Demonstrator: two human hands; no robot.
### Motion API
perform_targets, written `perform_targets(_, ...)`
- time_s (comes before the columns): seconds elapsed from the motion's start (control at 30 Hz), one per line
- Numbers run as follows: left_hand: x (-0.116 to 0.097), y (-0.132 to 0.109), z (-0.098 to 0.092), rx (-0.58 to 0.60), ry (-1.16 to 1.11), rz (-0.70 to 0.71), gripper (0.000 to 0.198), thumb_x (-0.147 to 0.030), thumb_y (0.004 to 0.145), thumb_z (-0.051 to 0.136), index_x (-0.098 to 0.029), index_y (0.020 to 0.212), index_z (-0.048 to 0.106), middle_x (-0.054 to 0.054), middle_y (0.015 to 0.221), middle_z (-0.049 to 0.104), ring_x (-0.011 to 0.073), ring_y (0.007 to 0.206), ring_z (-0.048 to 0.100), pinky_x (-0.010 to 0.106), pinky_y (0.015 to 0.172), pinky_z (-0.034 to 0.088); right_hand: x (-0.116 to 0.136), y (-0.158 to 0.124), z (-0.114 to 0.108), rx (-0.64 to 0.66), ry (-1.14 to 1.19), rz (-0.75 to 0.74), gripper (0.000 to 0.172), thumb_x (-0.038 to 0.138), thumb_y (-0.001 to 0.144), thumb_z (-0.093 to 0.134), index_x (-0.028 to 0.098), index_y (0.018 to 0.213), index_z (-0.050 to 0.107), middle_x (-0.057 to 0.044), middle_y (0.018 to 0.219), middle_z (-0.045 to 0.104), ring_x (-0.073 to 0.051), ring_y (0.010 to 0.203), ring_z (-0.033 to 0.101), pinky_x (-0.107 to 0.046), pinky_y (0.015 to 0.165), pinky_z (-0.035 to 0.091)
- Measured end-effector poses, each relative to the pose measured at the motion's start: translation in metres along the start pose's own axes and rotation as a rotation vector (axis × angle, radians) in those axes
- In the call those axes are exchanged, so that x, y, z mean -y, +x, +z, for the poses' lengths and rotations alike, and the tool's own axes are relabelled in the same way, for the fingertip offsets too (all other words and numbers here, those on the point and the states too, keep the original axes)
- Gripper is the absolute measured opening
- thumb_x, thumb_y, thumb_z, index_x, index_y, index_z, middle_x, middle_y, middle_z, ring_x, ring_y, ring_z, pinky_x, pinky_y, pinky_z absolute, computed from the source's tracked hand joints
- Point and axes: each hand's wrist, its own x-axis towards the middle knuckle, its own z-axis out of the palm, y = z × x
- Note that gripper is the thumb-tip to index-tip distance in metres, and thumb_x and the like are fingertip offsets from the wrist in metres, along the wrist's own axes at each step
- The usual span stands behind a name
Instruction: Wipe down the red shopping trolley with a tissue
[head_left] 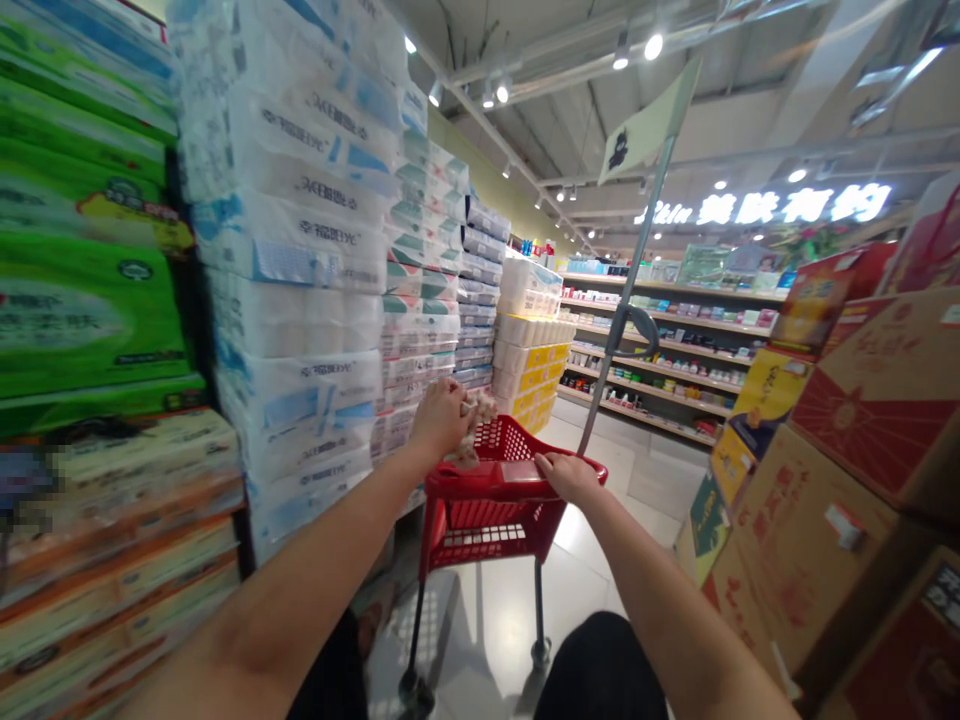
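Note:
A small red shopping cart (497, 488) with a perforated basket stands in front of me. My right hand (568, 476) is closed on the right part of its handle. Over the cart's left side, my left hand (441, 418) pinches a crumpled, pale beige-and-pinkish cloth-like thing (478, 408) whose kind I cannot make out. It hangs down toward the left end of the handle. From the cart's right side rises a grey pole (626, 300) with a pale flag (651, 125) at its top.
Tall stacks of wrapped tissue rolls (307, 230) and green tissue packs (82, 290) line the left. Cardboard boxes (814, 540) are piled close on the right. Shelves (675, 350) of small goods stand ahead, across the tiled floor (577, 548).

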Motion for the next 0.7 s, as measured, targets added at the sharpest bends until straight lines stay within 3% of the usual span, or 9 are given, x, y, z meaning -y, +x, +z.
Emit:
perform_targets(0.13,0.004,-0.025,0.002,0.165,0.007,0.012,0.02,-0.035,0.09,0.048,-0.018,0.091,0.06,0.007,0.096,0.063,0.0199,0.083,0.06,0.032,0.075,0.046,0.02,0.001,-0.003,0.024,0.042,-0.017,0.042,0.044,0.1,0.027,0.028,0.121,0.06,-0.009,0.119,0.066,-0.025,0.108,0.062,-0.037,0.083,0.047)
perform_targets(0.27,0.002,-0.068,0.004,0.455,-0.096,0.222,0.022,-0.039,0.088,0.051,-0.022,0.088,0.064,0.004,0.104,0.065,0.0168,0.079,0.063,0.029,0.073,0.046,0.034,-0.003,-0.007,0.029,0.059,-0.032,0.033,0.041,0.097,0.037,0.03,0.12,0.059,-0.01,0.117,0.066,-0.026,0.108,0.062,-0.04,0.084,0.047)
perform_targets(0.33,0.004,-0.08,0.004,0.473,-0.159,0.251,0.031,-0.044,0.091,0.044,-0.023,0.086,0.067,0.004,0.12,0.061,0.0163,0.086,0.064,0.029,0.08,0.045,0.037,-0.005,-0.009,0.024,0.064,-0.025,0.033,0.041,0.097,0.037,0.029,0.12,0.058,-0.01,0.116,0.067,-0.027,0.106,0.063,-0.042,0.083,0.048)
perform_targets(0.37,0.005,-0.082,0.004,0.479,-0.189,0.223,0.037,-0.047,0.093,0.04,-0.023,0.086,0.067,0.004,0.118,0.062,0.0162,0.087,0.064,0.029,0.081,0.045,0.038,-0.006,-0.01,0.022,0.066,-0.023,0.033,0.041,0.097,0.037,0.03,0.12,0.058,-0.011,0.116,0.067,-0.027,0.106,0.063,-0.043,0.083,0.048)
perform_targets(0.53,0.002,-0.07,0.014,0.378,-0.063,-0.127,0.051,-0.056,0.096,0.025,-0.019,0.101,0.059,0.006,0.082,0.068,0.0221,0.078,0.065,0.033,0.073,0.045,0.036,-0.009,-0.012,0.021,0.077,-0.013,0.032,0.041,0.097,0.038,0.03,0.12,0.058,-0.01,0.117,0.067,-0.027,0.108,0.063,-0.042,0.085,0.047)
perform_targets(0.6,-0.002,-0.069,0.023,0.35,0.032,-0.184,0.049,-0.056,0.095,0.029,-0.018,0.114,0.053,0.009,0.09,0.07,0.0252,0.08,0.067,0.034,0.072,0.045,0.036,-0.009,-0.01,0.015,0.085,-0.003,0.033,0.042,0.097,0.038,0.03,0.119,0.059,-0.01,0.117,0.067,-0.027,0.108,0.063,-0.042,0.085,0.047)
perform_targets(0.7,-0.005,-0.079,0.038,0.328,0.116,-0.106,0.042,-0.048,0.096,0.032,-0.02,0.121,0.05,0.012,0.109,0.068,0.0251,0.086,0.067,0.033,0.071,0.046,0.036,-0.008,-0.005,-0.007,0.114,0.036,0.04,0.047,0.097,0.033,0.027,0.116,0.063,-0.011,0.115,0.068,-0.028,0.109,0.062,-0.041,0.086,0.046)
